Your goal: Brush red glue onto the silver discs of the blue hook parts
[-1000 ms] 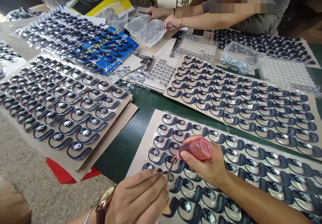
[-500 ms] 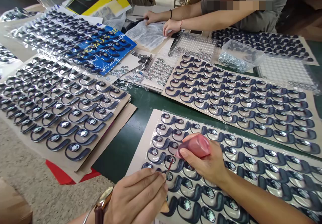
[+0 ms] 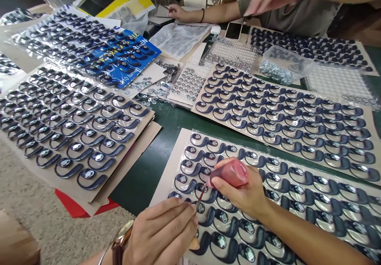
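Observation:
My right hand [image 3: 251, 191] is closed around a small red squeeze bottle [image 3: 230, 173], its nozzle pointing down-left at a silver gem on the near sheet. My left hand [image 3: 166, 231] pinches a thin pointed tool [image 3: 201, 197] with a reddish shaft, whose tip meets the same gem close to the nozzle. What looks like the tool's wooden end shows below that hand. Beneath both hands lies a board [image 3: 168, 160] under clear film, bearing rows of dark curved pieces [image 3: 208, 216], each with a round silver gem.
A second board of the same pieces [image 3: 285, 118] lies behind, and stacked boards [image 3: 74, 138] stand at left. Further back are a clear box of small metal parts [image 3: 275, 71], a tray of gems [image 3: 189, 83], a phone [image 3: 233, 31] and a co-worker's hand [image 3: 178, 13].
Across the table, the co-worker's nearer hand has lifted off the plastic bag and swung right, blurred, uncovering the phone and a small white case. My own hands have barely shifted.

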Motion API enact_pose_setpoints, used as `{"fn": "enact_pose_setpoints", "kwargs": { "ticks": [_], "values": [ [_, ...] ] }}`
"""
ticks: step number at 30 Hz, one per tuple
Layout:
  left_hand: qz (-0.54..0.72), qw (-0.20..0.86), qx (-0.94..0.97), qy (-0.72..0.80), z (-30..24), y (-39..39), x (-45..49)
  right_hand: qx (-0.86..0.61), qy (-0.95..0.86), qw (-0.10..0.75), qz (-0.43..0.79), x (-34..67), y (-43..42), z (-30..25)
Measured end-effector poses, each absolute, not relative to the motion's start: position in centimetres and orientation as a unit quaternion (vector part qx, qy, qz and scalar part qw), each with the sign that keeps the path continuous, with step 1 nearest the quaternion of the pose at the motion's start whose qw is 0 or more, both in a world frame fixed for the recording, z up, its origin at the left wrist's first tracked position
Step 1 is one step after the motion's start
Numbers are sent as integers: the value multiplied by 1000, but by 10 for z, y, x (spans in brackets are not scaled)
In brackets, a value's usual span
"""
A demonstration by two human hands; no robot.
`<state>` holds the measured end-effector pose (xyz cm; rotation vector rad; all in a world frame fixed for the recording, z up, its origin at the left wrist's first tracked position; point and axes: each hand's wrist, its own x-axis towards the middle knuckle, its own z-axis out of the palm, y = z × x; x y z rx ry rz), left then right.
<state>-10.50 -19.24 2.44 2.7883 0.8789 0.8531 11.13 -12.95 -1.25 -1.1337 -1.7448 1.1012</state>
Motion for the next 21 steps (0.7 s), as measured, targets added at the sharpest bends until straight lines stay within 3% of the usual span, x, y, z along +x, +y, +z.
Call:
{"fn": "enact_pose_setpoints", "kwargs": {
  "ticks": [6, 13, 21],
  "values": [
    [244, 53, 927, 282, 39, -183, -103, -437, -679, 379, 451, 113, -130, -13],
    [281, 55, 914, 286, 20, -193, -108, -493, -680, 394, 373, 116, -128, -11],
    [285, 71, 912, 287, 7, -198, -112, -494, -691, 384, 362, 115, -128, -10]
  ]
}}
